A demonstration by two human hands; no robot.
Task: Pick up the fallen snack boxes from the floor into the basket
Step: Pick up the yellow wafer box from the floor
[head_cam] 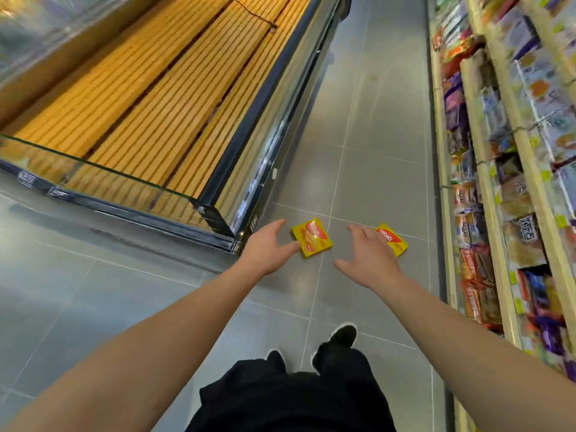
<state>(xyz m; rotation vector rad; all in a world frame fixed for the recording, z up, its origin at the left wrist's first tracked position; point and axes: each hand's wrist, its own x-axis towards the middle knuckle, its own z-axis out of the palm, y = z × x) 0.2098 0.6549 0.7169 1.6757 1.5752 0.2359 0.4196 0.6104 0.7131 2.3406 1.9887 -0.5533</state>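
Two yellow snack boxes with red labels lie flat on the grey tiled floor. The left box (312, 237) sits just right of my left hand (267, 249), whose fingers are spread and empty, the lower fingertips near the box's left edge. The right box (393, 243) is partly covered by my right hand (369, 260), which hovers over its left side with fingers apart and holds nothing. No basket is in view.
A glass-sided display case with a wooden slatted top (162, 120) fills the left, its corner (230, 238) close to my left hand. Shelves of packaged snacks (505, 182) line the right. The aisle floor (367, 135) runs ahead between them. My shoes (343, 336) stand below.
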